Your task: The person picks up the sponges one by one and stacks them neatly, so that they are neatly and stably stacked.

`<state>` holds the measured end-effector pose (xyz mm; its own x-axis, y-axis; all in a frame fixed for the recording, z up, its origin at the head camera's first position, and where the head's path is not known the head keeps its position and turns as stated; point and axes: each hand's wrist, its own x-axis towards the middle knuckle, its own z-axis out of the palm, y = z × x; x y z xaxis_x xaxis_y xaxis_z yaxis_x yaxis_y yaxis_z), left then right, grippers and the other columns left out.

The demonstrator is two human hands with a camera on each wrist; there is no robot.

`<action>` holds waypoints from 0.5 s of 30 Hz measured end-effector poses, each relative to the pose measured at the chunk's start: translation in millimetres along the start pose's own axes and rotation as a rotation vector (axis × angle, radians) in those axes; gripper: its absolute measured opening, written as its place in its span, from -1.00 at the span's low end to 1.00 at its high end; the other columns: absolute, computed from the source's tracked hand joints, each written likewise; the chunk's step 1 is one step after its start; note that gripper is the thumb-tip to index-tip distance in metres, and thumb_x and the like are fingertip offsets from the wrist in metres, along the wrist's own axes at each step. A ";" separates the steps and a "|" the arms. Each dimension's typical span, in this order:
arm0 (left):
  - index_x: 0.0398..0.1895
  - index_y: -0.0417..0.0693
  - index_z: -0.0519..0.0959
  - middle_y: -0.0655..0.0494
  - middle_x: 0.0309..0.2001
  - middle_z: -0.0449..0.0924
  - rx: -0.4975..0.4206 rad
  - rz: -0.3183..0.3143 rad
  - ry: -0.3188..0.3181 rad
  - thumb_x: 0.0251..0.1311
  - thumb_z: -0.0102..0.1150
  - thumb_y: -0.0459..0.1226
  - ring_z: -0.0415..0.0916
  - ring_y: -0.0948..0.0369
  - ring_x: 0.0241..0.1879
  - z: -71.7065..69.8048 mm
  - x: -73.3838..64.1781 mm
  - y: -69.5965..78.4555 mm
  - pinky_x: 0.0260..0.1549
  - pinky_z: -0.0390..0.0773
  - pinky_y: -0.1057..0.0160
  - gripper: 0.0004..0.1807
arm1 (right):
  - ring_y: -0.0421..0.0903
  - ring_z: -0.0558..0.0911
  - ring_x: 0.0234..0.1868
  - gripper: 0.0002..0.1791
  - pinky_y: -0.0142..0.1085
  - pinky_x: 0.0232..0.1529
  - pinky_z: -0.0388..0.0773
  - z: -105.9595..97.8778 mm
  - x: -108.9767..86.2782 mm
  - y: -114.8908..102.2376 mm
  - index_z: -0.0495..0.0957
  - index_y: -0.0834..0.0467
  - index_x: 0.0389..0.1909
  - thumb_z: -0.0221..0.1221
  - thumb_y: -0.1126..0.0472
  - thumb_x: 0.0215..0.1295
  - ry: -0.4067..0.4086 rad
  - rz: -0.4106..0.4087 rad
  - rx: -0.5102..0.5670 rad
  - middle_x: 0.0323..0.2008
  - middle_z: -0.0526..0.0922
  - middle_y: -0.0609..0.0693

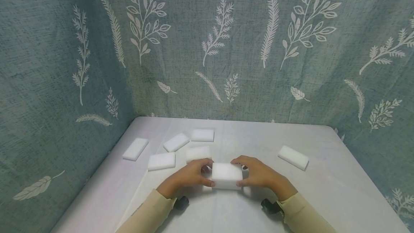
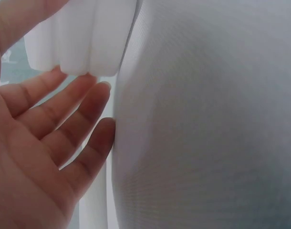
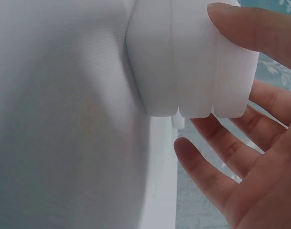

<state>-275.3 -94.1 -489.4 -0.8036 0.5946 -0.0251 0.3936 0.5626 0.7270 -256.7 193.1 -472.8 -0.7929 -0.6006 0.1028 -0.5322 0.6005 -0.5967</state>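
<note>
A stack of three white sponges sits on the table near the front middle. Its layers show as parallel slabs in the left wrist view, and as slabs in the right wrist view too. At the stack's left end my left hand grips it, thumb on the near side and fingers on the far side. My right hand holds the right end the same way. The lower fingers of both hands are spread, and some do not touch the stack.
Several single white sponges lie flat left of and behind the stack, among them one sponge and a leftmost one. Another sponge lies to the right. A leaf-patterned curtain borders the white table.
</note>
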 end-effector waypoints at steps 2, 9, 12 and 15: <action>0.00 0.15 0.53 0.34 -0.13 0.54 -0.002 -0.001 0.000 -0.14 0.55 0.02 0.50 0.25 -0.10 -0.1 -0.5 1.2 -0.08 0.49 0.13 -0.40 | -0.13 0.51 0.02 -0.30 -0.07 0.05 0.48 0.7 0.0 1.1 0.47 0.04 0.20 0.43 -0.05 0.01 0.000 -0.003 -0.003 0.10 0.51 -0.14; 0.04 0.08 0.54 0.32 -0.13 0.55 0.012 0.001 0.002 -0.09 0.51 0.01 0.50 0.23 -0.09 0.1 -0.6 2.6 -0.06 0.49 0.12 -0.40 | -0.08 0.51 0.05 -0.20 -0.02 0.07 0.46 0.6 -0.6 0.1 0.41 0.09 0.30 0.42 -0.07 0.03 -0.019 -0.004 -0.020 0.18 0.49 -0.04; 0.05 0.08 0.54 0.31 -0.13 0.55 0.008 -0.001 0.000 -0.08 0.51 0.00 0.50 0.22 -0.09 0.2 -0.4 2.1 -0.06 0.48 0.12 -0.40 | -0.06 0.49 0.10 -0.15 0.03 0.12 0.41 0.7 -1.3 -0.5 0.36 0.07 0.36 0.41 -0.08 0.02 -0.033 0.023 -0.028 0.23 0.46 -0.01; 0.06 0.09 0.54 0.33 -0.13 0.55 0.004 -0.007 -0.002 -0.09 0.52 0.01 0.50 0.23 -0.09 0.5 -0.1 1.7 -0.05 0.48 0.12 -0.40 | -0.05 0.47 0.15 -0.13 0.04 0.16 0.38 0.8 -1.8 -1.5 0.34 0.04 0.38 0.42 -0.07 0.01 -0.039 0.044 -0.037 0.24 0.46 -0.01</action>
<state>-274.3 -92.9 -488.4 -0.8055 0.5918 -0.0314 0.3897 0.5688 0.7243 -254.2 192.8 -472.8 -0.8037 -0.5932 0.0455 -0.5085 0.6452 -0.5702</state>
